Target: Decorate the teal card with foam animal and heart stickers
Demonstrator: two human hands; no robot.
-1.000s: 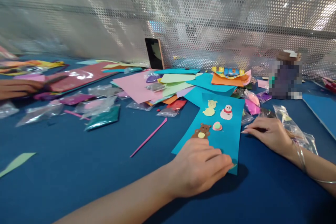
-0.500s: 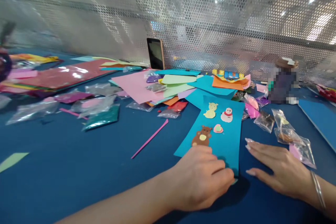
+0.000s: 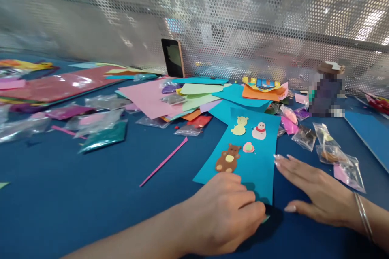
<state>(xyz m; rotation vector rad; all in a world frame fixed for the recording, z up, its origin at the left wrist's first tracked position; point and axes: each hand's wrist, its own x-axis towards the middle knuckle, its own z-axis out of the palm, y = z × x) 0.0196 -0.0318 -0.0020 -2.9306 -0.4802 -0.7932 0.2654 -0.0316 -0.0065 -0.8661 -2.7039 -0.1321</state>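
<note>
Head view, I log: one teal card (image 3: 258, 170) bearing four cut-out figures (image 3: 226, 158); left hand (image 3: 225, 214), fingers curled over its near edge, grasp unclear; right hand (image 3: 316, 194) flat beside it, fingers released.

Lying flat on the dark blue table (image 3: 75, 210), near the front: a turquoise card (image 3: 261, 170). Lying apart to its left: a pink strip (image 3: 164, 161). Lying near its right side: clear bags (image 3: 334, 158). Overlapping in a heap behind it: coloured sheets (image 3: 158, 97).

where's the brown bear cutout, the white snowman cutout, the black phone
brown bear cutout (image 3: 226, 162), head view, its body
white snowman cutout (image 3: 259, 133), head view, its body
black phone (image 3: 172, 57), head view, its screen
</note>
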